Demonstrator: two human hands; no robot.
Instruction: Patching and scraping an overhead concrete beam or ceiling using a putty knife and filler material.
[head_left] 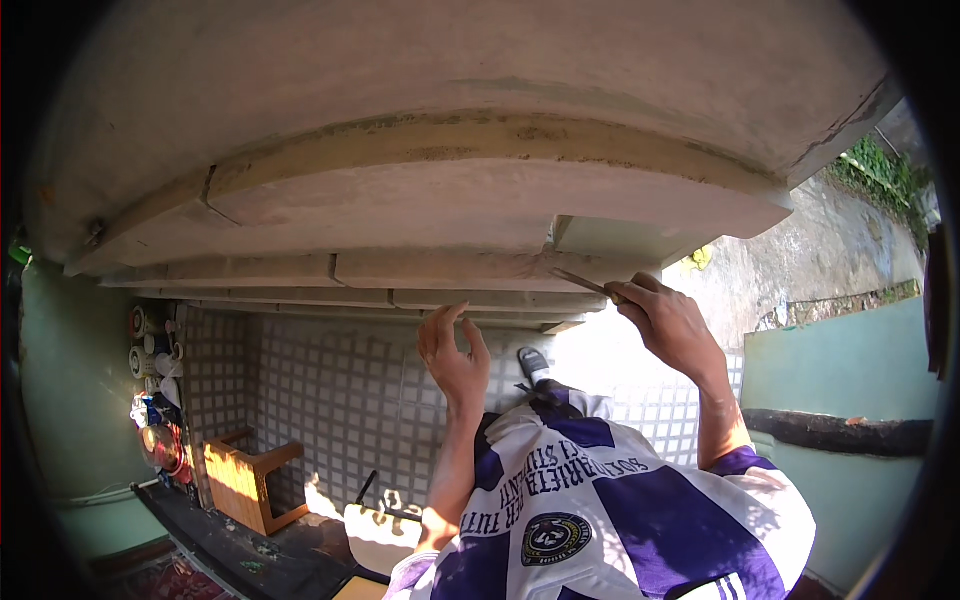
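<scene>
- Right hand (668,322): raised, closed around a thin flat blade tool (582,283); its handle is hidden inside the fist.
- Blade tip meets the stepped plaster moulding (480,265) at a corner; exact contact is hard to make out.
- Left hand (452,355): empty, fingers loosely curled, just below the moulding; touch uncertain.
- Wooden stool (250,482) on tiled floor (340,390) below.

Purple-and-white checked shirt (620,510), grey grid-patterned floor tiles (350,390), orange-brown wooden stool (250,480).
</scene>
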